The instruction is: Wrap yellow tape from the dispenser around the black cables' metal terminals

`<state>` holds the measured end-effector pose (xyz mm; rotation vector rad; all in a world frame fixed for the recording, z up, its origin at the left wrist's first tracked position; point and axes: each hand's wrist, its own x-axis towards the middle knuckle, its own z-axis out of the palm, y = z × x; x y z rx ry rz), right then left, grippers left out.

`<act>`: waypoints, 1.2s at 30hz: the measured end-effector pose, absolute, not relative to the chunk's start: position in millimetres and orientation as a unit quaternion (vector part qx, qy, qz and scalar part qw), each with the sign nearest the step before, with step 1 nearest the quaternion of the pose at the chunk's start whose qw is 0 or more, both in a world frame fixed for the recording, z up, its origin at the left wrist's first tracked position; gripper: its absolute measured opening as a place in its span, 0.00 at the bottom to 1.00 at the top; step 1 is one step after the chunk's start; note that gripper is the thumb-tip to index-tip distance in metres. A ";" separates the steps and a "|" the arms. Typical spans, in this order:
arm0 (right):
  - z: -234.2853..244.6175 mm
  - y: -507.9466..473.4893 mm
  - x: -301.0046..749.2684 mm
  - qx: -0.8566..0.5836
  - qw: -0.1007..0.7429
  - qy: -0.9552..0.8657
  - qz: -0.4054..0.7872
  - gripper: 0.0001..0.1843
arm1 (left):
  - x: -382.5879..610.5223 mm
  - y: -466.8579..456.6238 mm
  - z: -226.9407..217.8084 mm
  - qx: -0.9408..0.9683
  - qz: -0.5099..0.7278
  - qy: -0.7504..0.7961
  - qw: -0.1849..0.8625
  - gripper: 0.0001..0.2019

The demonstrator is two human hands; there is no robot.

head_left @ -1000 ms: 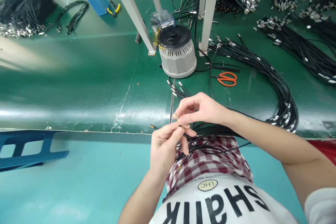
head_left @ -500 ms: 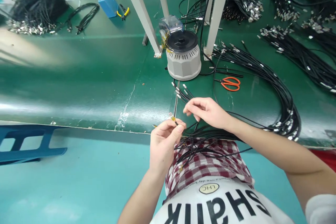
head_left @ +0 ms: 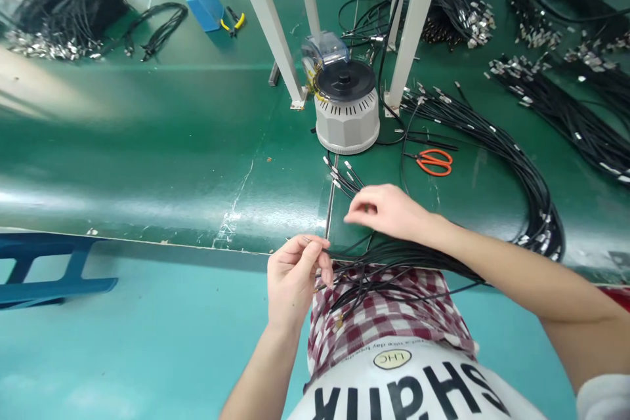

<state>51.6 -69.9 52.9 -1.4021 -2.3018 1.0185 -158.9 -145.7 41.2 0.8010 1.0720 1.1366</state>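
Note:
My left hand (head_left: 295,275) is at the front edge of the green table, its thumb and forefinger pinched on a thin black cable (head_left: 339,254) that runs off to the right. The cable's end is hidden by the fingers. Just to the right and a little farther in, my right hand (head_left: 388,211) hovers with its fingertips pressed together; whatever they may hold cannot be made out. Beneath my right forearm passes a bundle of black cables (head_left: 394,256), with loose ends hanging over my lap. White-tagged cable ends (head_left: 337,174) lie just beyond my right hand.
A round grey tape dispenser (head_left: 347,118) stands ahead, between white posts (head_left: 268,20). Orange-handled scissors (head_left: 434,162) lie right of it, beside a curved cable bundle (head_left: 522,164). At the back left are a cable heap (head_left: 73,3), a blue box (head_left: 205,6) and yellow-handled cutters (head_left: 235,20).
My left hand has moved a little left and down, and the yellow-taped cable end that stuck up from it no longer shows. My right hand's fingers have closed together, almost in place.

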 end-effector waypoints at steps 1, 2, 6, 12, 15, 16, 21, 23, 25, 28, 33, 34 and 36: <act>50.1 -62.8 50.9 -0.525 0.102 -0.804 0.261 0.19 | -160.9 -146.5 38.1 0.356 0.497 0.480 0.629 0.08; 47.1 -57.1 49.6 -0.551 0.072 -0.809 0.192 0.19 | -163.0 -147.0 34.4 0.367 0.493 0.496 0.613 0.08; 35.1 -50.6 42.1 -0.568 0.009 -0.813 0.129 0.14 | -172.6 -145.9 15.1 0.497 0.438 0.620 0.420 0.10; 28.5 -56.3 34.5 -0.590 0.011 -0.798 0.123 0.15 | -177.0 -144.4 -1.5 0.688 0.285 0.657 0.118 0.18; 30.6 -56.0 35.0 -0.597 0.035 -0.789 0.141 0.13 | -173.6 -147.4 5.0 0.776 0.197 0.579 0.151 0.14; 32.1 -56.0 36.7 -0.597 0.047 -0.787 0.151 0.12 | -173.0 -148.4 8.6 0.796 0.168 0.556 0.173 0.14; 41.3 -62.7 51.9 -0.568 0.122 -0.785 0.215 0.09 | -170.2 -139.4 25.5 0.809 0.141 0.511 0.255 0.13; 43.4 -67.3 56.2 -0.556 0.143 -0.786 0.231 0.09 | -163.4 -125.7 27.6 0.773 0.218 0.516 0.299 0.11; 44.2 -71.2 57.7 -0.546 0.156 -0.788 0.240 0.09 | -152.1 -108.8 26.2 0.677 0.328 0.529 0.392 0.13; 43.8 -75.3 58.6 -0.529 0.160 -0.796 0.245 0.10 | -133.2 -89.1 23.0 0.499 0.455 0.495 0.547 0.14; 38.7 -76.6 70.3 -0.540 0.149 -0.795 0.234 0.17 | -122.0 -92.0 29.1 0.433 0.472 0.434 0.633 0.13; 37.7 -75.0 73.2 -0.551 0.149 -0.788 0.231 0.17 | -122.7 -95.1 31.5 0.423 0.468 0.421 0.652 0.13; 37.6 -68.0 77.0 -0.569 0.150 -0.777 0.225 0.17 | -124.6 -100.0 34.9 0.406 0.460 0.403 0.679 0.12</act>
